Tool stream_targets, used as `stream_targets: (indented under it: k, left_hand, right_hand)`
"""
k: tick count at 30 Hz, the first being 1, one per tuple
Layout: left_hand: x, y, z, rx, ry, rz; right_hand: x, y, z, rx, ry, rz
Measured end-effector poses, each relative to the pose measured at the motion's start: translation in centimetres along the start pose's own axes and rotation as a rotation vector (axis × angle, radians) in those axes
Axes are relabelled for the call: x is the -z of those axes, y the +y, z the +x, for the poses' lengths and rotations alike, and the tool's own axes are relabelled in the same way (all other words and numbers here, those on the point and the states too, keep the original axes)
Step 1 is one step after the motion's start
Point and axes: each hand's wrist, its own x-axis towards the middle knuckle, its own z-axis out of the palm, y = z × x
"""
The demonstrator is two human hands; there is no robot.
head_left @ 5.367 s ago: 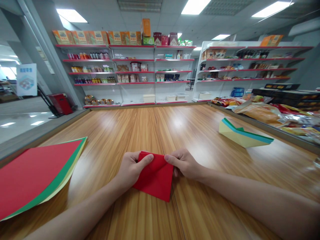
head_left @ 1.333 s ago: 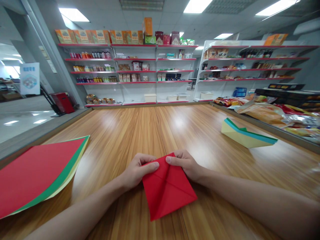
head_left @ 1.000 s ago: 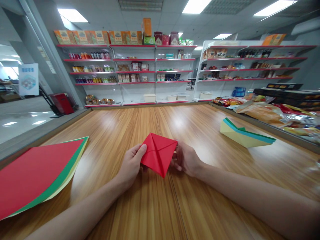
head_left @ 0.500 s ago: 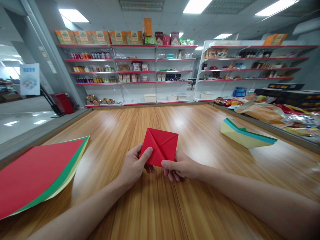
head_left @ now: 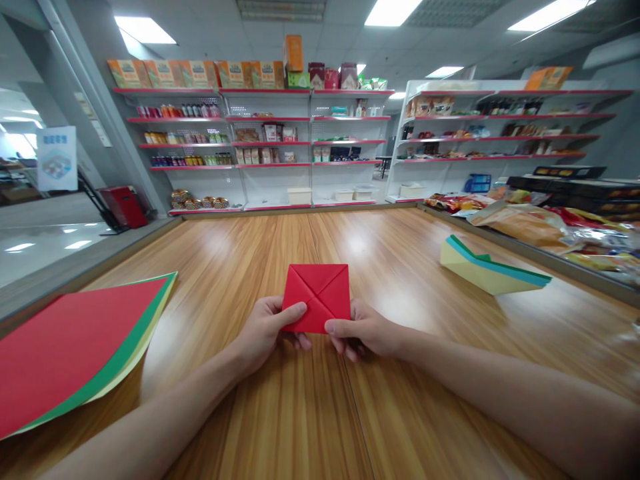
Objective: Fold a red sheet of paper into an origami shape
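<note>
A square of folded red paper [head_left: 320,290] with diagonal creases crossing near its middle is held up over the table. My left hand [head_left: 273,327] grips its left side, thumb on the front face and fingers behind. At the lower right corner, my right hand [head_left: 363,329] pinches it the same way; the fingers behind the paper are partly hidden. Off to the right, a folded paper boat [head_left: 493,270] in yellow, blue and green rests on the table, touched by neither hand. A stack of coloured paper sheets [head_left: 80,340], red on top with green and pale yellow under it, lies at the left.
The wooden table [head_left: 230,267] has a raised edge along its far side. Beyond the right edge are packaged snacks [head_left: 530,223] and dark boxes [head_left: 565,190]. Shelves [head_left: 270,163] with goods stand behind the table. A sign [head_left: 57,159] stands at the far left.
The red paper has turned slightly in my hands, from tilted to nearly level along its top edge. Both hands keep their hold; the left has shifted a little.
</note>
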Motion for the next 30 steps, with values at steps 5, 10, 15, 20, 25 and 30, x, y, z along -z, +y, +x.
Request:
stream_targets:
  k: [5, 10, 15, 20, 25, 30]
  left_hand:
    - [-0.1, 0.0, -0.1, -0.043, 0.002, 0.016]
    - [-0.1, 0.0, -0.1, -0.05, 0.0, 0.041]
    - [0.0, 0.0, 0.0, -0.038, -0.007, 0.028]
    - [0.0, 0.0, -0.1, -0.039, -0.003, 0.028]
    - [-0.1, -0.1, -0.1, -0.064, 0.026, 0.032]
    - [-0.1, -0.2, -0.1, -0.063, 0.04, 0.039]
  right_hand:
    - [0.1, 0.6, 0.3, 0.036, 0.027, 0.083]
    - [0.2, 0.9, 0.4, 0.034, 0.015, 0.072]
    - [0.4, 0.6, 0.2, 0.049, -0.016, 0.02]
    - [0.3, 0.3, 0.1, 0.038, 0.008, -0.032]
    - [0.4, 1.0, 0.3, 0.032, 0.021, 0.017]
    - [0.4, 0.9, 0.4, -0.005, -0.006, 0.147]
